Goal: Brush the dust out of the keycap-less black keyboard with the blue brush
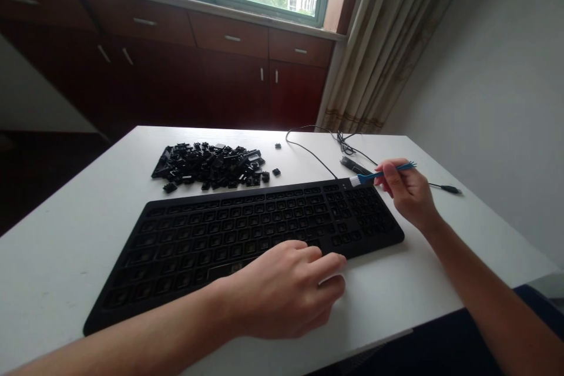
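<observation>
A black keyboard (247,220) with its keycaps off lies across the table, bare key sockets showing. My left hand (299,288) is closed at its front edge, fingers curled and pressed against the frame; the thumb is hidden. Over the keyboard's back right corner, my right hand (405,191) pinches a small blue cleaning brush (373,176). The brush's white bristles point left, at or just above the top right part of the frame. Thin blue tines stick out at its other end. Behind the keyboard lies a heap of loose black keycaps (214,164).
Two stray keycaps (276,172) sit right of the heap. A thin black cable (308,155) runs from the keyboard to a coil at the back, and a plug (450,189) lies at the right. Beside the coil is a dark, slim object (352,165). The white table (61,252) bears everything.
</observation>
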{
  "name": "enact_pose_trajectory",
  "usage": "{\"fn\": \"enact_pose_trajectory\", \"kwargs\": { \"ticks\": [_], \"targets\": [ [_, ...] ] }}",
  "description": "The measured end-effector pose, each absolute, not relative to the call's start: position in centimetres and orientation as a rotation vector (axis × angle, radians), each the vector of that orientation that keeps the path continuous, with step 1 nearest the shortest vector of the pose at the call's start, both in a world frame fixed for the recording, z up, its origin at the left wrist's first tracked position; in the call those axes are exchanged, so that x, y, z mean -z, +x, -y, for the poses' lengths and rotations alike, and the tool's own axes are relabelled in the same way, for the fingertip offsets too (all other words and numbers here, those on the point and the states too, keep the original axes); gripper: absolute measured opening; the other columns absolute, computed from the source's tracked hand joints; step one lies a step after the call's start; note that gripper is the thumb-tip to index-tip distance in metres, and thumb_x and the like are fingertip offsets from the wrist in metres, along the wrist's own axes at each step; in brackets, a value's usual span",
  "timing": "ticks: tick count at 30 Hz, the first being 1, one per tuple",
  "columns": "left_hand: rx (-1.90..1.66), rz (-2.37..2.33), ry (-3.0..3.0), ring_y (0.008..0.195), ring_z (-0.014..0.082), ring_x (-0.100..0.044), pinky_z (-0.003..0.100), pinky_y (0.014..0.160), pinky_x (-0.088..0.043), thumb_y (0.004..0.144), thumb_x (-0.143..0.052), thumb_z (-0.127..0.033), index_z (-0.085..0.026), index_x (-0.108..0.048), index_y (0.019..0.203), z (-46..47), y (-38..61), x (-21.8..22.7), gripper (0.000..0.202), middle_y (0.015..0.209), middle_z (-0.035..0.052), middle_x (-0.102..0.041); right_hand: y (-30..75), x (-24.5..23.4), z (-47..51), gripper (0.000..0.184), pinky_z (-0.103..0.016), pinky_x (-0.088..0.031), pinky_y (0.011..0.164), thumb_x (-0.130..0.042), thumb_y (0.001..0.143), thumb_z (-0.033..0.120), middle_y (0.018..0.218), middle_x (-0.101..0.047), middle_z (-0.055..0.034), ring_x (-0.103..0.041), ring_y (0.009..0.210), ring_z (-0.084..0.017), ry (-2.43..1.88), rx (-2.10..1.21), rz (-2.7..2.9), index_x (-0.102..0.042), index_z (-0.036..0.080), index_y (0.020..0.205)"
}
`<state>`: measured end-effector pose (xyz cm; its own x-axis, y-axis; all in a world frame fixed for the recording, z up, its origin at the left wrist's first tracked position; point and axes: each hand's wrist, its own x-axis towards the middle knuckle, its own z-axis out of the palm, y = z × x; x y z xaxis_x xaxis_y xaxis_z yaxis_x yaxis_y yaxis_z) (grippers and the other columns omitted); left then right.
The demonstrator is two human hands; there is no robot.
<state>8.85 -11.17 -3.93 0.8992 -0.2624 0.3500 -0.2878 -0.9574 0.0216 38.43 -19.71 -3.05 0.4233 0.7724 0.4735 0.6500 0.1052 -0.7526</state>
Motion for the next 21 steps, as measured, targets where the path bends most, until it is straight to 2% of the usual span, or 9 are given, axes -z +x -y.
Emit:
{"fn": "enact_pose_trajectory", "kwargs": {
  "ticks": [7,12,17,21],
  "targets": [
    [-0.534,0.426,2.995,0.071,0.0146,-0.056,0.034,0.065,-0.049,0.098,-0.052,-0.027,-0.019,-0.063,0.095,11.2,8.9,3.9,0.014,0.119,0.0064,-0.066,38.0,3.3,19.6,0.029,-0.028,-0.044,0.052,-0.053,0.102,0.049,0.086,-0.070,-0.0043,-0.059,0.067,-0.016,-1.563,-0.286,1.372,-0.066,0.023,0.108],
    [-0.537,0.414,2.999,0.072,0.0144,-0.056,0.034,0.066,-0.049,0.098,-0.052,-0.027,-0.018,-0.063,0.095,11.3,8.9,3.8,0.015,0.119,0.0073,-0.067,37.9,3.2,19.6,0.026,-0.028,-0.050,0.063,-0.058,0.101,0.044,0.092,-0.073,-0.0054,-0.068,0.079,-0.018,-1.639,-0.257,1.417,-0.066,0.022,0.110],
    [-0.530,0.419,2.993,0.072,0.0145,-0.056,0.034,0.067,-0.049,0.098,-0.052,-0.027,-0.018,-0.063,0.095,11.3,8.8,3.8,0.015,0.120,0.0069,-0.067,38.8,3.6,19.4,0.027,-0.028,-0.048,0.062,-0.054,0.103,0.045,0.089,-0.073,-0.0046,-0.064,0.073,-0.016,-1.652,-0.398,1.415,-0.064,0.021,0.109],
    [-0.538,0.422,2.988,0.072,0.0143,-0.056,0.034,0.066,-0.049,0.098,-0.052,-0.026,-0.018,-0.064,0.095,11.3,8.9,3.8,0.015,0.121,0.0067,-0.067,39.4,3.6,19.5,0.023,-0.032,-0.048,0.067,-0.054,0.102,0.043,0.089,-0.071,-0.0040,-0.063,0.072,-0.017,-1.770,-0.061,1.507,-0.065,0.022,0.108]
  ]
}}
